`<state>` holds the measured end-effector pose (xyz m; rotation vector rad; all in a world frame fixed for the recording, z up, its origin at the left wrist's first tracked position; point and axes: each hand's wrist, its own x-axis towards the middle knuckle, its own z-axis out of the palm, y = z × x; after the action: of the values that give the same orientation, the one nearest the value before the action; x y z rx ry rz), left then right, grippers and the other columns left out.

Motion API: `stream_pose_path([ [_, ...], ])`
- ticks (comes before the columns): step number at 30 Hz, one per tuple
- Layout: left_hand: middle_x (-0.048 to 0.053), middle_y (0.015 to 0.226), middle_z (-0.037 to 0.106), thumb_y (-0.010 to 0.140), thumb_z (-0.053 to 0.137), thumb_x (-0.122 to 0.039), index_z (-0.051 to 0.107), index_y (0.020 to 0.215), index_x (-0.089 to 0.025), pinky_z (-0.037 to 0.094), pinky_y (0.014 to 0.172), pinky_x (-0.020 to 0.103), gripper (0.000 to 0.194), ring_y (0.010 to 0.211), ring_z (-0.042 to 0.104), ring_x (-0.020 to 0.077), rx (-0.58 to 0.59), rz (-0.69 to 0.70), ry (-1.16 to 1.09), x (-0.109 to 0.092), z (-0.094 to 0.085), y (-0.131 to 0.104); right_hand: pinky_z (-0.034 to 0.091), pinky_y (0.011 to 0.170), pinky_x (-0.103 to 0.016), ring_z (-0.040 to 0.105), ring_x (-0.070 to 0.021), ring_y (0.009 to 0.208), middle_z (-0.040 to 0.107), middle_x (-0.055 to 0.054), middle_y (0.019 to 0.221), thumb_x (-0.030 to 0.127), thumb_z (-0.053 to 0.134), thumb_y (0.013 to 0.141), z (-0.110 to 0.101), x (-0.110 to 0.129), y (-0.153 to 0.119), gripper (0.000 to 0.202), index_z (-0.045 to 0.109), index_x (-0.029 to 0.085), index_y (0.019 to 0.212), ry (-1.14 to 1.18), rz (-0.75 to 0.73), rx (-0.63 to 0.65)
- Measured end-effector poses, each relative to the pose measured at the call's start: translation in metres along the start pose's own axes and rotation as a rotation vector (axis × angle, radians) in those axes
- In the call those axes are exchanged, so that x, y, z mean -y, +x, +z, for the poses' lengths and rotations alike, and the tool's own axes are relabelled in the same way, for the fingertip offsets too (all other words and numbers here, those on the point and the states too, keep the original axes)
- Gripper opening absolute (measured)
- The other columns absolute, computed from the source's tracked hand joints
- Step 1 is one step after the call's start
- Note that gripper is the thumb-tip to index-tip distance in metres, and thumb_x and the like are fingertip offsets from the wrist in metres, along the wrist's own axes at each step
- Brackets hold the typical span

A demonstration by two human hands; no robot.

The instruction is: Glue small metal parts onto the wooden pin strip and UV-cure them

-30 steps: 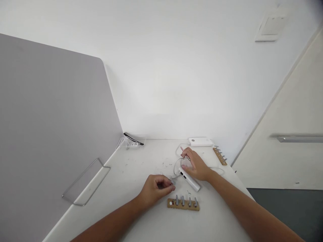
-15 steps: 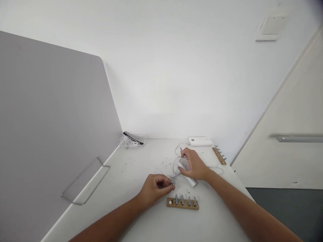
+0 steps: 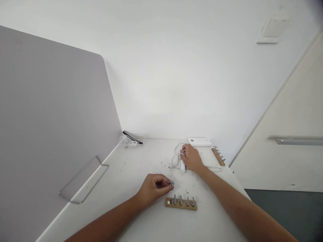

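Left hand beside the brown strip; right hand at the white bar.
The left hand pinches a small grey cone between fingertips. The strip lies on the worktop, to that hand's right and nearer the wearer, long axis left to right; its pegless left-end hole is closest. The right hand, farther off, is curled closed around the bar, whose long axis points roughly toward the wearer.
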<state>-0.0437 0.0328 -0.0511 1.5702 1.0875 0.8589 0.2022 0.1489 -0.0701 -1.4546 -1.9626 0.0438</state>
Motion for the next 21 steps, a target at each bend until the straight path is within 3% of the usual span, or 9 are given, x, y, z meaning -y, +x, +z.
stream_pose_path([
  [8, 0.003, 0.065, 0.067, 0.072, 0.086, -0.036, 0.072, 0.070, -0.013, 0.046, 0.062, 0.026, 0.027, 0.063, 0.058, 0.0142, -0.016, 0.000, -0.029, 0.004, 0.001, 0.000, 0.041, 0.085, -0.040, 0.056, -0.0263, 0.091, 0.058, -0.009, 0.104, 0.025, 0.051, 0.092, 0.021, -0.010, 0.036, 0.013, 0.053, 0.021, 0.104, 0.017, 0.022, -0.070],
  [13, 0.004, 0.067, 0.068, 0.072, 0.085, -0.034, 0.071, 0.070, -0.013, 0.047, 0.064, 0.026, 0.025, 0.065, 0.060, 0.0151, -0.009, -0.005, -0.031, 0.005, 0.000, 0.000, 0.043, 0.092, -0.044, 0.059, -0.0265, 0.096, 0.060, -0.007, 0.103, 0.030, 0.055, 0.091, 0.022, -0.014, 0.037, 0.014, 0.053, 0.023, 0.103, 0.142, 0.000, -0.066],
  [21, 0.004, 0.069, 0.070, 0.074, 0.085, -0.035, 0.071, 0.072, -0.014, 0.048, 0.065, 0.027, 0.025, 0.066, 0.061, 0.0156, 0.015, -0.011, -0.032, 0.005, -0.001, 0.001, 0.052, 0.083, -0.036, 0.066, -0.0218, 0.098, 0.063, -0.005, 0.105, 0.038, 0.052, 0.094, 0.014, -0.021, 0.038, 0.022, 0.046, 0.025, 0.111, 0.414, 0.097, -0.066],
])
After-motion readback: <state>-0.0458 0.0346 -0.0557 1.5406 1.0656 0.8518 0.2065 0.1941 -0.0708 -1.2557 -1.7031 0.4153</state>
